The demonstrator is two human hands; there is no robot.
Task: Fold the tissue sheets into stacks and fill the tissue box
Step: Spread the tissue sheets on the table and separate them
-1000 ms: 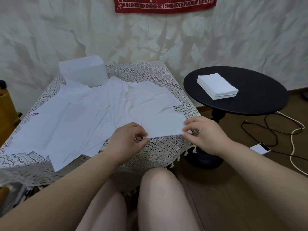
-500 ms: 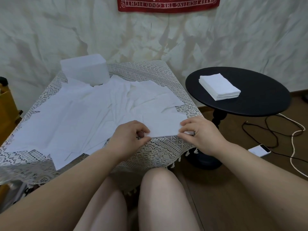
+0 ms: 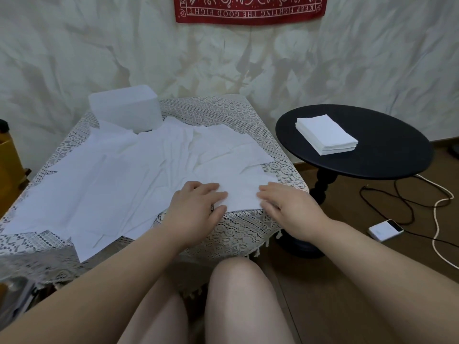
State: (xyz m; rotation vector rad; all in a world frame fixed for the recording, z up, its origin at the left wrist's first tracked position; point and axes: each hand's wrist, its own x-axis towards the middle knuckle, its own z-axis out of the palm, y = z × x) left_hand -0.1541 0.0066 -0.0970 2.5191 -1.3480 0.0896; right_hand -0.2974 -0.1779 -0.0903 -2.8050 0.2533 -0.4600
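Where the lace-covered desk (image 3: 223,112) fills the left, loose tissue sheets (image 3: 119,175) lie overlapping across it, and the white tissue box (image 3: 124,108) stands at its far left corner. A round black side desk (image 3: 387,160) carries a folded tissue stack (image 3: 326,137). The left hand (image 3: 198,207) and right hand (image 3: 290,209) press flat, grip wide, on the nearest sheet (image 3: 242,197).

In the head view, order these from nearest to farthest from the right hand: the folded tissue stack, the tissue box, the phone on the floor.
From the right hand:
1. Phone, on the floor to its right.
2. Folded tissue stack, on the black round table, beyond and right.
3. Tissue box, far left corner of the lace table.
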